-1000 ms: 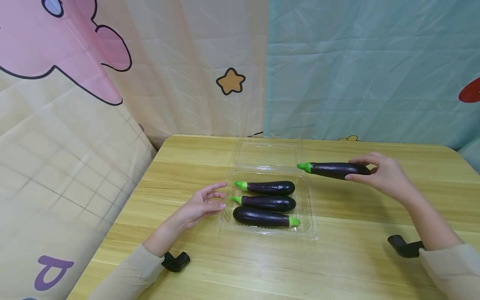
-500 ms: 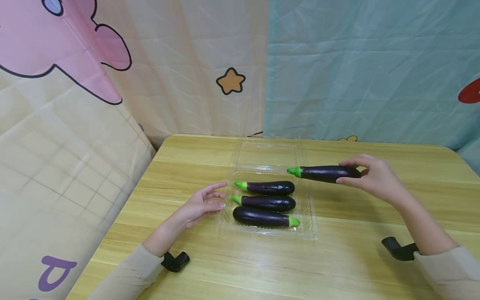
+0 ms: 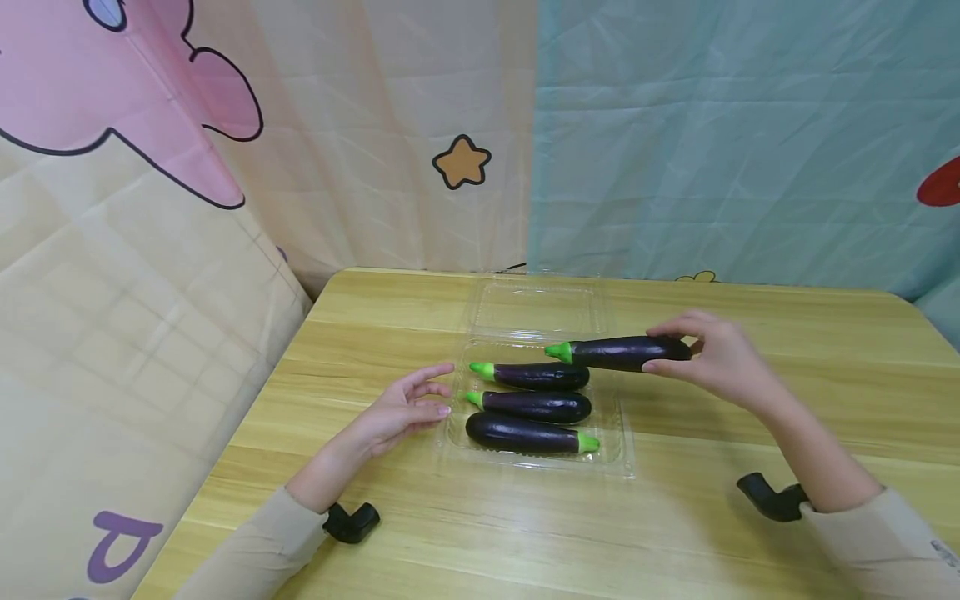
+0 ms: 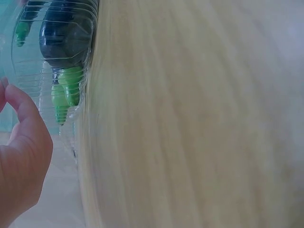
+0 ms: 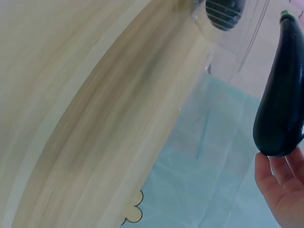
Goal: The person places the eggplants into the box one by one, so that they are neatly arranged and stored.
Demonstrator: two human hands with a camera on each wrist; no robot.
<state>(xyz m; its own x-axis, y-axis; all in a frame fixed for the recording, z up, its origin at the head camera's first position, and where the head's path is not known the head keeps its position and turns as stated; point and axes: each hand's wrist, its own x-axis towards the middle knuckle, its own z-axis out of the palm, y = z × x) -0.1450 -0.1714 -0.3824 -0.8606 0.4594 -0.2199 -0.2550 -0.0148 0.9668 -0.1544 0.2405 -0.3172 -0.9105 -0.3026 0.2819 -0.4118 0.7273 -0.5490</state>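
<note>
My right hand pinches the thick end of an eggplant, its green stem pointing left over the back right part of a clear plastic box. In the right wrist view that eggplant rises from the fingertips, clear of the table. Inside the box lie three more: a back eggplant partly covered by the held one, a middle eggplant, and a front eggplant with its stem to the right. Holding nothing, my left hand rests by the box's left side, fingers loosely bent; whether it touches the wall I cannot tell.
The box's clear lid lies folded back toward the curtain. All stands on a wooden table. Below the wrists show a black curved piece on the left and a black curved piece on the right.
My right hand has carried the eggplant leftward and slightly toward me, from right of the box to over its back right part. The left hand and the three boxed eggplants have stayed put.
</note>
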